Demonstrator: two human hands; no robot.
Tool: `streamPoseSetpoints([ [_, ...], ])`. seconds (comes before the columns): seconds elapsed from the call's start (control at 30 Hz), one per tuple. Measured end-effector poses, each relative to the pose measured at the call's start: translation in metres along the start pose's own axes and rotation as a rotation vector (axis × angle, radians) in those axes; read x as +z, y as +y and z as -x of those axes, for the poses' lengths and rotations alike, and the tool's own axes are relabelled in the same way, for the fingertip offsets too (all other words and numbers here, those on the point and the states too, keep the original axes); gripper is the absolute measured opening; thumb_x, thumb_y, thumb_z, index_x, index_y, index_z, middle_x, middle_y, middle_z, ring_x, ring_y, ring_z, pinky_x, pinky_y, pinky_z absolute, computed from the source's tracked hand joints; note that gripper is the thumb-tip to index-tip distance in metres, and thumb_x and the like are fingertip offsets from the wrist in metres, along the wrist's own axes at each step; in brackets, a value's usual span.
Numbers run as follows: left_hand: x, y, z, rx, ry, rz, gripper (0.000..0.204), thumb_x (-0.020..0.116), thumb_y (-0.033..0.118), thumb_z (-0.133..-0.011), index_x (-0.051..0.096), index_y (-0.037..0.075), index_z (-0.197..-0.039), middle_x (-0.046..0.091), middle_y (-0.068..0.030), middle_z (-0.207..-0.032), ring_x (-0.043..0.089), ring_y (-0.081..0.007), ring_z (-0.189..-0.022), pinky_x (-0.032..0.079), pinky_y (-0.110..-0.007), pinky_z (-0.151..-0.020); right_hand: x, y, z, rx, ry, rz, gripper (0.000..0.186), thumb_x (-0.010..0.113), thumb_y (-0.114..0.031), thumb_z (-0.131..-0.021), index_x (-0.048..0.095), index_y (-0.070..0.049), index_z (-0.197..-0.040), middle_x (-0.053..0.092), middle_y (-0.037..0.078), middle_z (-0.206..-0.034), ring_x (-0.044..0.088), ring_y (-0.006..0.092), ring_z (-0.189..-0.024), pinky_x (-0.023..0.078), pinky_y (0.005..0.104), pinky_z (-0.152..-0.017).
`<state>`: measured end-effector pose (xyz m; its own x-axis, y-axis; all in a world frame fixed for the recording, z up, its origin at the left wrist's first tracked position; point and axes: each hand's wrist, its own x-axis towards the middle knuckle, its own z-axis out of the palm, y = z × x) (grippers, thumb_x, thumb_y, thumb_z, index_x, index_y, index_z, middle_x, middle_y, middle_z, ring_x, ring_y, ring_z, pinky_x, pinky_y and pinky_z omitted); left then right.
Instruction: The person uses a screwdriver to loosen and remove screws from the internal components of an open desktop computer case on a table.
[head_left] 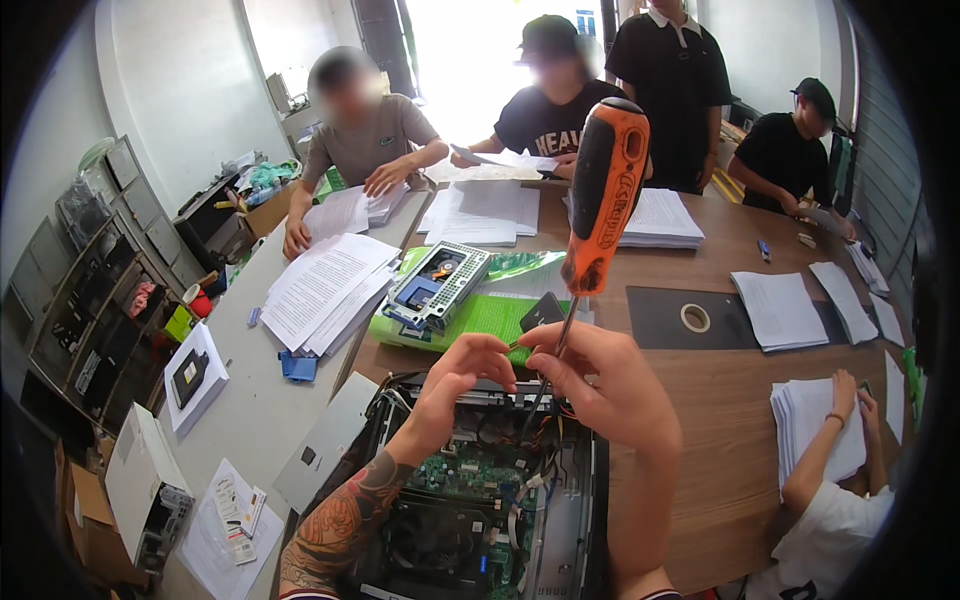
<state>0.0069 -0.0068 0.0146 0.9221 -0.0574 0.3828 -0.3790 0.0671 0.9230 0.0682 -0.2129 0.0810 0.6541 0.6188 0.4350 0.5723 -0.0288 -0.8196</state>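
An orange-and-black screwdriver (606, 195) stands nearly upright, handle up, above an opened desktop computer case (572, 530). My right hand (615, 385) is closed on its shaft, with the thumb and fingers pinched below the handle. My left hand (450, 390) has its fingers curled close to the right fingertips; anything small between them is too small to make out. Under my hands the case shows a green circuit board (460, 470), a black fan (430, 535) and bundled cables (520, 510). The screwdriver's tip points down among the cables, partly lost there.
A metal drive cage (440, 285) sits on a green package (430, 335) just beyond the case. Paper stacks (325, 285) and a roll of tape (695, 318) lie on the tables. Several people work with papers around them. A silver side panel (325, 440) leans left of the case.
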Motion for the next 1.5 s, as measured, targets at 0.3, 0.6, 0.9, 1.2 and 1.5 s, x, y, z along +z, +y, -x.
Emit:
streamPoseSetpoints([
  [0.3, 0.003, -0.001, 0.002, -0.047, 0.005, -0.224, 0.068, 0.026, 0.054, -0.106, 0.064, -0.003, -0.099, 0.071, -0.0116, -0.084, 0.070, -0.0195, -0.084, 0.052, -0.033, -0.085, 0.000, 0.002, 0.001, -0.018, -0.057, -0.039, 0.022, 0.062, -0.007, -0.093, 0.065, 0.003, -0.113, 0.062, 0.011, -0.076, 0.059, 0.0157, -0.060, 0.047, 0.0308, -0.059],
  [0.6, -0.004, -0.003, 0.003, -0.032, 0.036, -0.205, 0.069, 0.028, 0.053, -0.107, 0.064, -0.004, -0.088, 0.070, -0.0113, -0.077, 0.070, -0.0188, -0.075, 0.053, -0.030, -0.077, -0.001, -0.005, 0.003, -0.022, -0.093, -0.105, 0.020, 0.063, -0.005, -0.093, 0.066, 0.003, -0.110, 0.064, 0.009, -0.079, 0.060, 0.0116, -0.062, 0.047, 0.0280, -0.057],
  [0.9, 0.000, -0.001, 0.006, 0.068, 0.022, -0.505, 0.044, 0.037, 0.027, -0.109, 0.065, -0.003, -0.093, 0.069, -0.0088, -0.076, 0.063, -0.0144, -0.070, 0.047, -0.030, -0.065, 0.008, 0.004, -0.002, -0.158, -0.105, -0.108, 0.014, 0.069, -0.003, -0.090, 0.069, 0.001, -0.103, 0.071, 0.007, -0.083, 0.069, 0.0125, -0.078, 0.054, 0.0269, -0.068],
  [1.2, 0.006, 0.011, 0.009, 0.210, 0.020, -0.637, 0.041, 0.041, 0.022, -0.107, 0.064, -0.004, -0.085, 0.067, -0.0095, -0.072, 0.063, -0.0182, -0.063, 0.047, -0.030, -0.061, 0.008, 0.002, -0.005, -0.128, -0.116, -0.100, 0.018, 0.081, -0.013, -0.082, 0.069, -0.002, -0.090, 0.068, 0.005, -0.081, 0.062, 0.0115, -0.068, 0.052, 0.0266, -0.062],
  [1.5, 0.007, 0.010, 0.007, 0.100, 0.056, -0.385, 0.047, 0.037, 0.027, -0.108, 0.068, -0.004, -0.092, 0.071, -0.0100, -0.075, 0.069, -0.0168, -0.071, 0.051, -0.028, -0.069, 0.002, 0.010, -0.003, -0.190, -0.174, -0.148, 0.016, 0.072, -0.004, -0.087, 0.070, -0.002, -0.103, 0.067, 0.006, -0.083, 0.063, 0.0133, -0.074, 0.050, 0.0279, -0.066],
])
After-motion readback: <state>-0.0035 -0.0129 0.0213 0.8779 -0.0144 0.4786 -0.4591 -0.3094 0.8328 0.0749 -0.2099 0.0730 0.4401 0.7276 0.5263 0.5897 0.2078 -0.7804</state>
